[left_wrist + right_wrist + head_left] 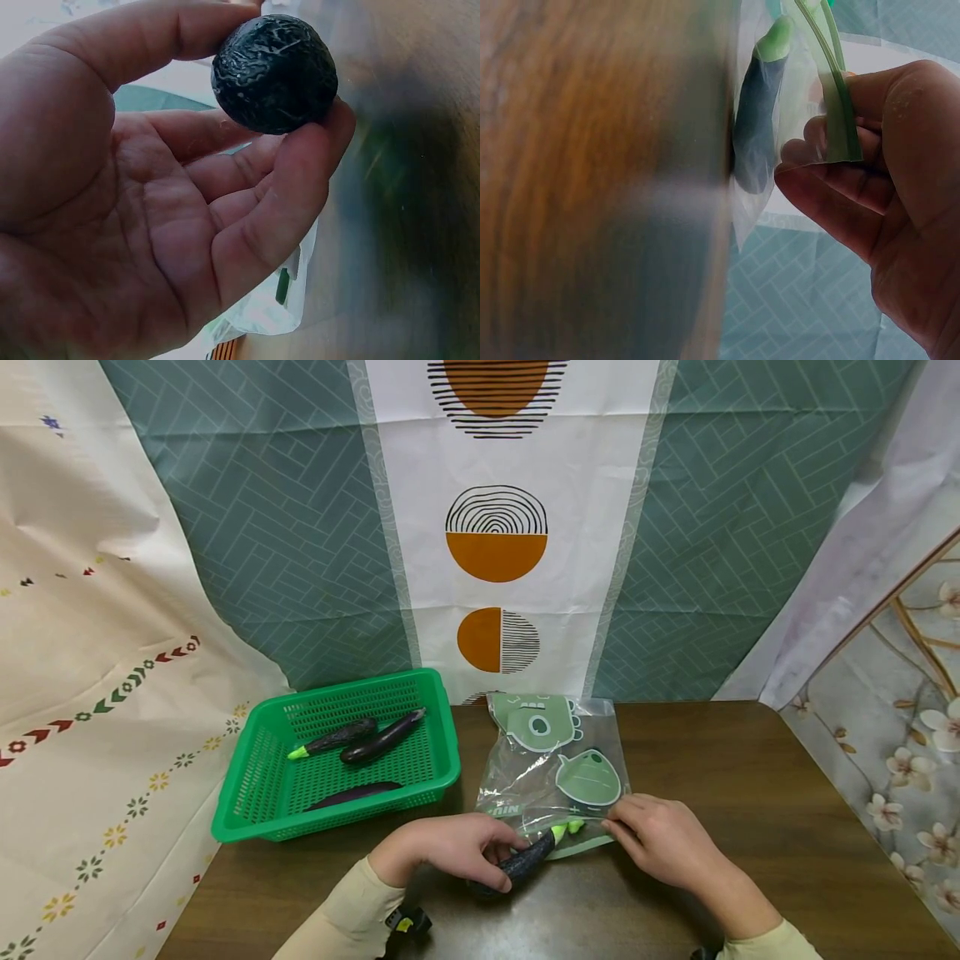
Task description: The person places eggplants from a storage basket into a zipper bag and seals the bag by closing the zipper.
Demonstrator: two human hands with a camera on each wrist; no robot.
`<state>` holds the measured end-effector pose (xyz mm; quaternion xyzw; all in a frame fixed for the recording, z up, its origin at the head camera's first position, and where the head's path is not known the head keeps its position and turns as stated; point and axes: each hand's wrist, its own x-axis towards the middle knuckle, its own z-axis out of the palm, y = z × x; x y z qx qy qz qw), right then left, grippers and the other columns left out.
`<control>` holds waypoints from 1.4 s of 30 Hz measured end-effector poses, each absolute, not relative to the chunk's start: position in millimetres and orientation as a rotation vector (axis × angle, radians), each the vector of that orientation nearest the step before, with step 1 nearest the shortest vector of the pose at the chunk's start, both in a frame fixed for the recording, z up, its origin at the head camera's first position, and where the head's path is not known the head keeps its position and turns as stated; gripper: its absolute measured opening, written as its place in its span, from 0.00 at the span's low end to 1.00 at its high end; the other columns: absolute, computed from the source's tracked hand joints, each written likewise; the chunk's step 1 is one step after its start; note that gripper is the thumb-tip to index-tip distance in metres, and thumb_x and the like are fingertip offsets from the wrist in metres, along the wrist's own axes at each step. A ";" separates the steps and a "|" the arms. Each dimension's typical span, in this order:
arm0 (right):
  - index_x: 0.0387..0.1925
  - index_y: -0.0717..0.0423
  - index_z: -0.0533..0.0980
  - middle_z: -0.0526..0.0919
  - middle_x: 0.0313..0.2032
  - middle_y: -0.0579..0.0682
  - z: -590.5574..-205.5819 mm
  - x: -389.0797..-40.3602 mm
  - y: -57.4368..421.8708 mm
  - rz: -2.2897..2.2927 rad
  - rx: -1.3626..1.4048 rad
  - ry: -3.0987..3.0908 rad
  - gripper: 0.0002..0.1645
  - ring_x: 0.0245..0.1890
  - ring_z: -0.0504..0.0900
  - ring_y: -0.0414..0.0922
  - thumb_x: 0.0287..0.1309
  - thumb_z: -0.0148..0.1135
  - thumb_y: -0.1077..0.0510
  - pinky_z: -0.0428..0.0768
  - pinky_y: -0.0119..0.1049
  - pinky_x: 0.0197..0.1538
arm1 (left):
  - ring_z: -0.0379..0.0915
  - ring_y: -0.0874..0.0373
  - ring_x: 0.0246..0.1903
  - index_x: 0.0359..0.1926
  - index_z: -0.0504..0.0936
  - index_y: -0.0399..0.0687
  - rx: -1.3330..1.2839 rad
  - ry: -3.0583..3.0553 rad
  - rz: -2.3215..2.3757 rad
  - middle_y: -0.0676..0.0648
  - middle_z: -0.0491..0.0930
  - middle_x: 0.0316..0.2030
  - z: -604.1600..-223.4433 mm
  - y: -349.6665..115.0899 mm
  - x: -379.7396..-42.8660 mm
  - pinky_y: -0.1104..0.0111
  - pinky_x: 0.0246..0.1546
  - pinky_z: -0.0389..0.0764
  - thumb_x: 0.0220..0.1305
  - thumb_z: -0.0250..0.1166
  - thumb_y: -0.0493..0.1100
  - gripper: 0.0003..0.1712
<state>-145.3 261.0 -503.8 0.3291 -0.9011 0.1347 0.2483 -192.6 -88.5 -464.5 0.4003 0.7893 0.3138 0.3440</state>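
Note:
My left hand (pixel 467 850) holds a dark, wrinkled eggplant (pixel 529 858) between thumb and fingers; its light-green stem end points at the mouth of a clear zip bag (pixel 517 772). In the left wrist view the rounded end of this eggplant (pixel 274 75) shows between the fingertips. My right hand (pixel 660 842) pinches the bag's edge near its right corner. The right wrist view shows the bag's green zip strip (pixel 844 124) by that hand, and an eggplant with a green stem end (pixel 756 124) seen through the plastic. A second green stem end (pixel 575 827) shows at the bag mouth.
Left of the bag stands a green plastic basket (pixel 337 820) holding a wrinkled eggplant (pixel 341 735), a smooth one (pixel 384 739) and a purple one (pixel 356 794) partly hidden by the front wall. Patterned cloth (pixel 285 568) hangs behind the brown wooden table (pixel 712 760).

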 end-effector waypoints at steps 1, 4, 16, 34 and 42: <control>0.35 0.42 0.85 0.83 0.32 0.32 -504.1 -145.3 261.0 0.365 0.896 -2.457 0.12 0.31 0.80 0.32 0.58 0.85 0.57 0.82 0.35 0.31 | 0.81 0.72 0.41 0.70 0.84 0.41 1.027 2.045 0.825 0.61 0.85 0.40 -465.2 -88.2 -192.2 0.74 0.44 0.84 0.68 0.77 0.41 0.31; 0.35 0.42 0.85 0.84 0.32 0.32 -504.0 -145.0 260.5 0.372 0.895 -2.469 0.12 0.31 0.80 0.32 0.58 0.85 0.57 0.82 0.35 0.31 | 0.81 0.71 0.37 0.67 0.85 0.40 1.002 2.039 0.848 0.60 0.86 0.37 -467.4 -86.7 -190.6 0.74 0.40 0.84 0.67 0.77 0.40 0.29; 0.34 0.41 0.84 0.83 0.31 0.32 -505.2 -145.2 259.8 0.389 0.922 -2.427 0.15 0.30 0.80 0.32 0.54 0.86 0.59 0.81 0.35 0.30 | 0.81 0.65 0.23 0.57 0.86 0.43 0.898 2.014 0.929 0.57 0.86 0.31 -473.9 -83.8 -187.2 0.66 0.23 0.87 0.69 0.75 0.39 0.18; 0.34 0.42 0.84 0.84 0.31 0.34 -507.3 -145.6 260.4 0.360 0.907 -2.441 0.13 0.31 0.81 0.33 0.56 0.85 0.57 0.82 0.35 0.31 | 0.88 0.45 0.19 0.50 0.83 0.46 0.705 2.002 1.010 0.44 0.87 0.24 -473.0 -82.9 -179.5 0.67 0.11 0.78 0.72 0.73 0.45 0.12; 0.34 0.42 0.84 0.84 0.31 0.33 -506.5 -146.3 259.8 0.366 0.914 -2.426 0.13 0.31 0.81 0.33 0.56 0.85 0.57 0.82 0.35 0.31 | 0.88 0.42 0.19 0.29 0.82 0.47 0.624 2.078 0.954 0.42 0.86 0.18 -471.6 -81.1 -175.7 0.67 0.11 0.77 0.74 0.72 0.49 0.17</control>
